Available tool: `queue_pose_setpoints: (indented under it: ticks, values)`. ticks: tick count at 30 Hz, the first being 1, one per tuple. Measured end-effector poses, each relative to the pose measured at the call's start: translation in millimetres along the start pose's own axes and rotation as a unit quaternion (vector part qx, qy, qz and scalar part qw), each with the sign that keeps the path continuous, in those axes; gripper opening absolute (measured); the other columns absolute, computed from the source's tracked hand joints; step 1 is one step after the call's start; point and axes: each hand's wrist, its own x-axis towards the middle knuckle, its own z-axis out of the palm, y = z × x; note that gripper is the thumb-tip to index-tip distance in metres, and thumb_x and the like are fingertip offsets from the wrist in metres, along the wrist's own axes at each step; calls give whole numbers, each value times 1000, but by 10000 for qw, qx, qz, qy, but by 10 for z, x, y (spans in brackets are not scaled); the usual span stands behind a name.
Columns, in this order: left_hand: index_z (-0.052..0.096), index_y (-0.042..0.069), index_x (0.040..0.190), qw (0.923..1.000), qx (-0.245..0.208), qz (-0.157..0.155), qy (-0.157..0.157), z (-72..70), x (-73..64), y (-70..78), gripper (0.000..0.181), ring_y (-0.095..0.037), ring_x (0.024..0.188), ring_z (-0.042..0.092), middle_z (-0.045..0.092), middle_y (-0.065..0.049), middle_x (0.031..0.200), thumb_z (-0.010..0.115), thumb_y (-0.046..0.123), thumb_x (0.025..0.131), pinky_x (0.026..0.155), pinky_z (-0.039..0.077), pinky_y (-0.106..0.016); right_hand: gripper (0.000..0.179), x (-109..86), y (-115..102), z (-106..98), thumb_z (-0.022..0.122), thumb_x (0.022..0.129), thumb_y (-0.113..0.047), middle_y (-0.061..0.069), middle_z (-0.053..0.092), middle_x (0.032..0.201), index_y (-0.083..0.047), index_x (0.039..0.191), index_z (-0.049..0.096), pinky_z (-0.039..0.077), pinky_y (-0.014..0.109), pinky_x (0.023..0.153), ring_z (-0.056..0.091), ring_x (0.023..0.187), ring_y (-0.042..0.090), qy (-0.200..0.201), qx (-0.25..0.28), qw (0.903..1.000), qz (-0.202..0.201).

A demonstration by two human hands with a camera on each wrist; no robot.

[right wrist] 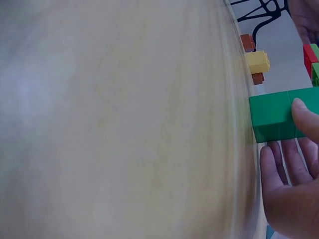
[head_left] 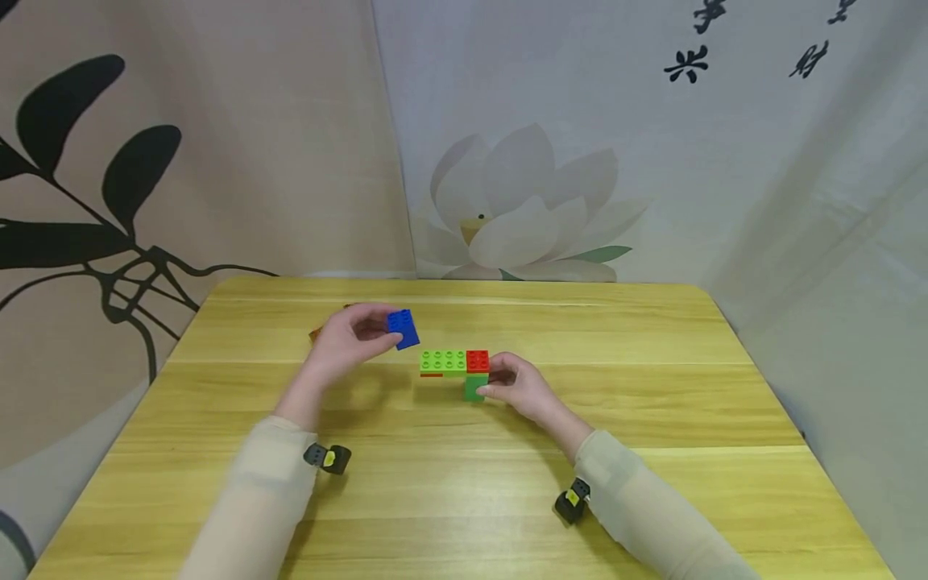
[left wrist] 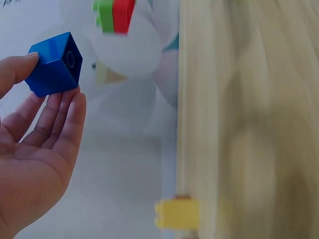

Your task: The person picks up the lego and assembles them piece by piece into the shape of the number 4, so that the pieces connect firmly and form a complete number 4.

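Note:
My left hand point(head_left: 346, 337) pinches a blue toy building brick point(head_left: 405, 329) between thumb and fingers, up and to the left of a joined brick piece. Light green studded brick point(head_left: 442, 361) and red studded brick point(head_left: 477, 361) lie side by side along the top of that piece. Under its right end is a darker green block point(head_left: 473, 389), and a thin red edge point(head_left: 431, 375) shows below its left end. With thumb and fingers, my right hand point(head_left: 524, 391) grips the green block. The left wrist view shows the blue brick's point(left wrist: 54, 64) hollow underside.
Behind the left hand, an orange-brown brick point(head_left: 315, 334) is partly hidden on the wooden table point(head_left: 464, 499). The wrist views show a yellow brick point(right wrist: 257, 62) with brown bricks around it. A printed cloth backdrop point(head_left: 312, 145) hangs behind the table's far edge.

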Motion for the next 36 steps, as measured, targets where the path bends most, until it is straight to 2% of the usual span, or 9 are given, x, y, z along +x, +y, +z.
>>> queue_pose_setpoints:
  ticks: [7,11,14,18,22,30,36]
  values:
    - [66,2,122,9977,-154,577,-320,285,115,217,37,-25,95,64,69,-12,106,76,13,88,87,53,-38,35,-2,9,-5,77,86,-7,16,67,114,3,117,62,50,38,92,61,104,30,-57,9,9999,-91]
    - [67,2,121,9965,-178,696,-429,416,147,273,36,-24,94,65,69,-10,105,77,13,88,88,54,-41,35,-4,2,-1,75,87,-4,19,66,115,6,118,61,50,41,93,61,106,36,-95,79,9998,-152]
    - [67,1,120,9955,-189,772,-506,498,167,306,35,-24,94,65,69,-10,105,77,12,88,90,54,-44,32,-62,-132,-3,73,88,-1,20,66,114,8,117,60,50,42,93,60,107,39,-137,60,9998,-159]
    - [67,1,120,9942,-76,874,-628,587,194,350,35,-23,96,65,70,-9,106,76,11,88,91,53,-43,32,-61,-132,-7,74,88,-4,16,67,113,6,116,61,50,42,94,62,105,35,-135,-4,9997,-202]
    - [67,2,120,9922,110,984,-757,662,215,380,34,-21,96,66,70,-8,106,76,11,88,90,54,-38,32,-12,-17,-11,76,88,-9,10,68,111,0,115,63,50,41,94,63,103,27,-89,-47,9998,-189]
    - [68,5,120,9911,416,829,-952,751,244,435,35,-22,98,66,70,-7,109,78,13,87,91,53,-38,31,-23,-31,-22,76,88,-9,9,67,111,-1,115,63,51,40,93,63,103,27,-143,-32,9997,-190]
    - [68,5,119,9896,559,786,-1070,778,276,431,36,-26,100,66,70,-6,108,79,12,85,92,52,-43,34,-18,-13,-19,75,88,-8,17,66,114,3,117,61,50,41,94,62,106,34,-184,66,9996,-210]
